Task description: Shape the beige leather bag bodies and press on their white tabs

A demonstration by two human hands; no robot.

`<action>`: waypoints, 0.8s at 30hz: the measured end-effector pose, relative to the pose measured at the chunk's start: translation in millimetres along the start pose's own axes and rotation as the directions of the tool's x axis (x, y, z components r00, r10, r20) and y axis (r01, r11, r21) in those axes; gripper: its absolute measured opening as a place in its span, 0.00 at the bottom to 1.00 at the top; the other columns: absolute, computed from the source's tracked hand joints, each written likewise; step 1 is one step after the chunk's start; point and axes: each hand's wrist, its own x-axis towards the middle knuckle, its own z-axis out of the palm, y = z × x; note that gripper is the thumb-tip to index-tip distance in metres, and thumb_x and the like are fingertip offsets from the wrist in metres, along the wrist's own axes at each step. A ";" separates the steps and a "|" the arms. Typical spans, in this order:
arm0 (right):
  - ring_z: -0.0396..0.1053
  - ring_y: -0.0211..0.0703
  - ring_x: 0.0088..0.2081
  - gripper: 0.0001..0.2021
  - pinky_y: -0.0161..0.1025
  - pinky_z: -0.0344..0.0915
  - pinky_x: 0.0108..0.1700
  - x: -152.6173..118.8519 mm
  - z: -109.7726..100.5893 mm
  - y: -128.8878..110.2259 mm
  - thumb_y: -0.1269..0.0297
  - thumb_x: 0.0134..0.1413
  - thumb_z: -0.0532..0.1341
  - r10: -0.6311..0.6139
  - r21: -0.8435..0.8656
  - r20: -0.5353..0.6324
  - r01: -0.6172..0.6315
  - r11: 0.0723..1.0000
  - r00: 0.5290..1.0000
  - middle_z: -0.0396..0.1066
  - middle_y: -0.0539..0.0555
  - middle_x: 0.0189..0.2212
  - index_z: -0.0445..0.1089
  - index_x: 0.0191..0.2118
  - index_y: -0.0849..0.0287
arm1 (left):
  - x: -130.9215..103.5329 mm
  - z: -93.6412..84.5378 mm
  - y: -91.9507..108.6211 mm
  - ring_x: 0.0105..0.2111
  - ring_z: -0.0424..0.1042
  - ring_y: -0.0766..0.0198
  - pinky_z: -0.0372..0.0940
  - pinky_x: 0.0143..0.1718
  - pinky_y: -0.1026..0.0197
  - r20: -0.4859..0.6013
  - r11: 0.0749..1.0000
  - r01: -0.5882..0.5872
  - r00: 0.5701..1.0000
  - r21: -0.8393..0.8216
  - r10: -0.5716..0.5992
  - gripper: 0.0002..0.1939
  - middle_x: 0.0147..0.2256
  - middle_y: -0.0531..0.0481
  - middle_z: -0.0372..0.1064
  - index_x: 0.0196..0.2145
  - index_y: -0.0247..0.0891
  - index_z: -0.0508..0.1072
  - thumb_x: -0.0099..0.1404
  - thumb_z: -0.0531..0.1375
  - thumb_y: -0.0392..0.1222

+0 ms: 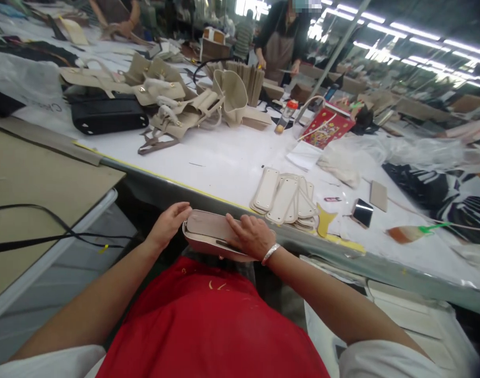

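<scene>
A beige leather bag (pixel 208 227) lies across my lap at the table's front edge, its long flat side facing up. My left hand (pixel 169 226) grips its left end, with the fingertips at the corner. Over the right part of the bag lies my right hand (pixel 252 236), fingers bent onto the top and the slit along it; a silver bracelet is on that wrist. Just beyond, on the white table (pixel 224 170), is a pile of long beige leather pieces (pixel 285 197) with small holes at their ends. The undersides of both hands are hidden.
Beige bags (pixel 192 113) and a black bag (pixel 108 113) stand at the back left. A phone (pixel 362 212), a glue bottle (pixel 407 233), a yellow piece (pixel 324 219) and a red box (pixel 326 126) are to the right. A tan board (pixel 39 194) is at left. Two people work across the table.
</scene>
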 end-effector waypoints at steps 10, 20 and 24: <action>0.67 0.45 0.38 0.32 0.37 0.58 0.36 11.4 -5.8 25.6 0.45 0.56 0.51 -0.057 0.302 0.074 0.032 0.953 0.996 0.68 0.57 0.41 0.51 0.62 0.56 | -0.8 10.3 -11.6 0.44 0.69 0.55 0.62 0.47 0.56 0.084 0.991 0.076 0.993 0.113 -0.086 0.24 0.44 0.43 0.71 0.45 0.33 0.70 0.52 0.61 0.49; 0.69 0.48 0.33 0.33 0.38 0.59 0.30 11.1 -0.5 4.7 0.46 0.58 0.48 -0.112 0.066 0.207 0.100 0.993 0.972 0.67 0.63 0.41 0.45 0.64 0.58 | -2.9 -2.2 0.0 0.49 0.64 0.51 0.57 0.53 0.50 0.204 0.715 -0.251 0.967 0.652 0.153 0.25 0.49 0.42 0.66 0.51 0.35 0.66 0.53 0.56 0.38; 0.70 0.53 0.36 0.33 0.42 0.63 0.32 19.2 1.5 -8.0 0.46 0.57 0.49 -0.089 0.049 0.211 0.080 0.996 0.973 0.67 0.67 0.44 0.47 0.63 0.60 | -18.8 21.6 20.1 0.49 0.62 0.53 0.57 0.53 0.51 0.485 0.394 -0.584 0.811 0.710 0.327 0.17 0.48 0.40 0.65 0.48 0.35 0.67 0.62 0.51 0.40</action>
